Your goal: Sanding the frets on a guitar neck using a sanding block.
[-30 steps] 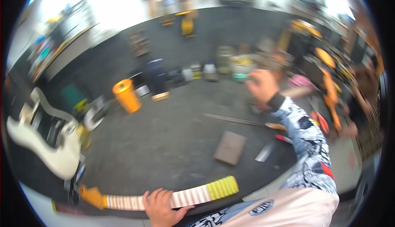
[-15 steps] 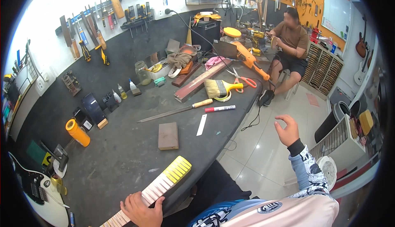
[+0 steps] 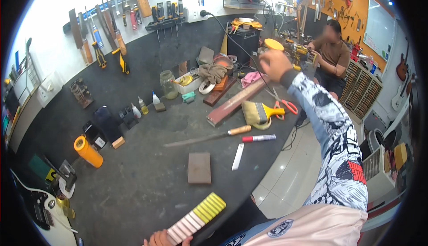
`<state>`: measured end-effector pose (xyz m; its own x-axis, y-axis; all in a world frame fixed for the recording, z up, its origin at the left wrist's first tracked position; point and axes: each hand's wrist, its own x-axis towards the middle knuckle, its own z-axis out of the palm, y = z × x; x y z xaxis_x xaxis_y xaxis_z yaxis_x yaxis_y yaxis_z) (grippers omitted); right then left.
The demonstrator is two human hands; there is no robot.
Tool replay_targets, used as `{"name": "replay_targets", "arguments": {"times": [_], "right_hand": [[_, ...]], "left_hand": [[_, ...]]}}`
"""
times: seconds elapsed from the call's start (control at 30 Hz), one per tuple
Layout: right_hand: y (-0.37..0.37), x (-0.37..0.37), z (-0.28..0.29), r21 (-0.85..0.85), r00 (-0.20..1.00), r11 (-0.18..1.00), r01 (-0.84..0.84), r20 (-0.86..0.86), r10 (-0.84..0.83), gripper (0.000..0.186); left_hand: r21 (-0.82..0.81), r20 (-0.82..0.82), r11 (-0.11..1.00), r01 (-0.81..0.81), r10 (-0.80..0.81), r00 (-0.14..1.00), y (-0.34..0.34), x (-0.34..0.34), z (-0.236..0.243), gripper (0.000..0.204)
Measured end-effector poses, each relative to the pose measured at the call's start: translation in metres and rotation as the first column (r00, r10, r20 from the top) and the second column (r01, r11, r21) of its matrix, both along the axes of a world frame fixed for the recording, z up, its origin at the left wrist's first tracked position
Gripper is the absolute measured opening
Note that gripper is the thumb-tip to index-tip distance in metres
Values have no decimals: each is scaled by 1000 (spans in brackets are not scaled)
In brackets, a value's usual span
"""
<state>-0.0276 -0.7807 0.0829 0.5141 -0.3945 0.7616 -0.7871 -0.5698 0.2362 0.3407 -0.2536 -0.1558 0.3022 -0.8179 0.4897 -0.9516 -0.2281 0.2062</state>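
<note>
My left hand (image 3: pixel 164 239) is wrapped round a guitar neck (image 3: pixel 196 217) at the bottom of the view. Pale strips cover the neck between its frets, turning yellow-green toward the far end. My right arm stretches forward over the table's far right side. The right hand (image 3: pixel 277 64) is slightly blurred, its fingers loosely bent and apart, with nothing visible in them. It is in front of a yellow round pad (image 3: pixel 273 44) and near a black cord. The hand and sleeve hide the orange power tool behind them. A brown rectangular block (image 3: pixel 199 168) lies beyond the neck.
On the dark table (image 3: pixel 138 188) lie a wood-handled file (image 3: pixel 238 130), red-capped marker (image 3: pixel 258 138), white strip (image 3: pixel 238 157), wide brush (image 3: pixel 256 113), scissors (image 3: pixel 290 107) and long reddish beam (image 3: pixel 236 101). An orange canister (image 3: pixel 88 151) stands left. A co-worker (image 3: pixel 332 52) sits far right.
My right hand has swung from over the floor at right up and forward to the far side of the table. The view has shifted. My left hand still grips the neck.
</note>
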Motion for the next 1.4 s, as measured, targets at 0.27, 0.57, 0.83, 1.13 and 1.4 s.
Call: {"name": "replay_targets", "arguments": {"times": [0.27,0.57,0.83,1.13,1.4], "right_hand": [[-249,45,221,-220,967,944,247,-9,-255,24],[-433,65,314,-72,856,901,428,-286,-430,40],[-465,57,340,-191,813,943,272,-478,-331,22],[-461,17,407,-142,963,988,56,-254,-92,24],[-350,-3,412,41,940,980,-196,293,176,42]], "left_hand": [[94,63,995,14,-20,998,1,12,-23,76],[599,-1,782,-171,214,977,-11,-12,40,72],[770,-69,615,-171,346,936,-30,-18,67,65],[804,-39,568,-178,349,936,-5,-18,41,70],[715,-147,693,-92,278,949,-26,-1,39,70]]}}
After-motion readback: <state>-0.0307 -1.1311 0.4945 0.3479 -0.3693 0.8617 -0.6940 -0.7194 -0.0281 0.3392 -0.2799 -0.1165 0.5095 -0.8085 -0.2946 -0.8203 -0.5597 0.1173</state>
